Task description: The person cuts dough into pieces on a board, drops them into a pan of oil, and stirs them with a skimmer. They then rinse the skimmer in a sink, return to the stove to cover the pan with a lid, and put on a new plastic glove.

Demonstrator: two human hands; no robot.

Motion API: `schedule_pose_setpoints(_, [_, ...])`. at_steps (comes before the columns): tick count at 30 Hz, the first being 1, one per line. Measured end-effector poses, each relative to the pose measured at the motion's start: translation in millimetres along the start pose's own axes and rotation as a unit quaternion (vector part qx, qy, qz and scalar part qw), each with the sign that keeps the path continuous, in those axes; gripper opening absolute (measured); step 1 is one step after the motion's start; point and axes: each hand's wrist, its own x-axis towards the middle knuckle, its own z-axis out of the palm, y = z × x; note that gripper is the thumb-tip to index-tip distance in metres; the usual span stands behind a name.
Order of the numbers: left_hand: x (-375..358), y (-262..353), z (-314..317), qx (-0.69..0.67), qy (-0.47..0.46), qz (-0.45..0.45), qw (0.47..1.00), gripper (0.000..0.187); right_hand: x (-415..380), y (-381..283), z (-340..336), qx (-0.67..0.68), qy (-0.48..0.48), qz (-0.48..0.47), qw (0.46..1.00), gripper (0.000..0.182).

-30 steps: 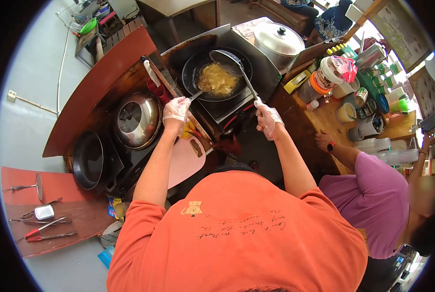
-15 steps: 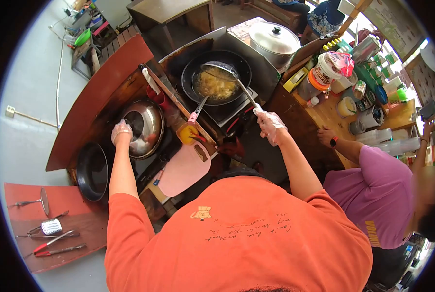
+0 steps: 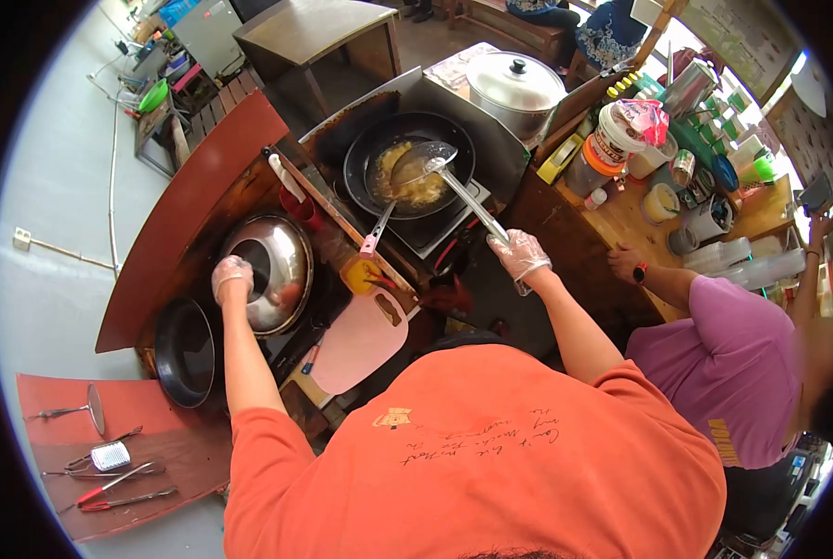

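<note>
My left hand (image 3: pixel 234 278), in a clear plastic glove, is closed at the knob area of a shiny metal lid (image 3: pixel 281 270); the knob itself is hidden under the fingers. My right hand (image 3: pixel 519 255), gloved too, grips the long metal handle of a skimmer (image 3: pixel 472 207). The skimmer's round head sits tilted in a black wok (image 3: pixel 354 168), where battered-looking pieces of food (image 3: pixel 426 194) fry in oil. A second utensil with a pink handle (image 3: pixel 370 244) rests against the wok's near rim.
A pink cutting board (image 3: pixel 356 345) lies near my body. Beside the lid is a black frying pan (image 3: pixel 184 349). Behind the wok stands a large lidded pot (image 3: pixel 516 84). A co-worker in a purple shirt (image 3: pixel 729 359) is at the right, by a counter (image 3: pixel 621 228) crowded with tubs.
The skimmer's head has come from the wok's far side toward its middle, and my right hand has moved slightly down and right. My left hand stays at the lid. The view has tilted slightly.
</note>
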Motion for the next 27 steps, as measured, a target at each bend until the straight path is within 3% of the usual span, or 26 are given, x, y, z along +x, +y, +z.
schedule_pose_setpoints(7, [-9,-24,-87,0.008,0.155,0.161,0.975,0.03,14,26,15,0.033,-0.041,0.021,0.998,0.048])
schedule_pose_setpoints(12, [-20,65,-160,-0.055,0.258,0.258,0.93,0.03,21,38,16,0.061,-0.117,0.038,0.991,0.048])
schedule_pose_setpoints(16, [-31,192,-187,-0.133,0.141,0.257,0.947,0.032,27,51,20,0.131,-0.142,0.046,0.98,0.052])
schedule_pose_setpoints(20, [-9,296,-145,-0.025,0.096,0.364,0.926,0.033,18,60,14,0.237,-0.164,0.088,0.954,0.053])
schedule_pose_setpoints(24, [25,379,-68,0.015,0.008,0.317,0.948,0.037,3,86,19,0.395,-0.196,0.116,0.89,0.043])
schedule_pose_setpoints(27, [20,407,-47,-0.034,-0.017,0.273,0.961,0.032,-11,95,9,0.439,-0.211,0.14,0.862,0.039])
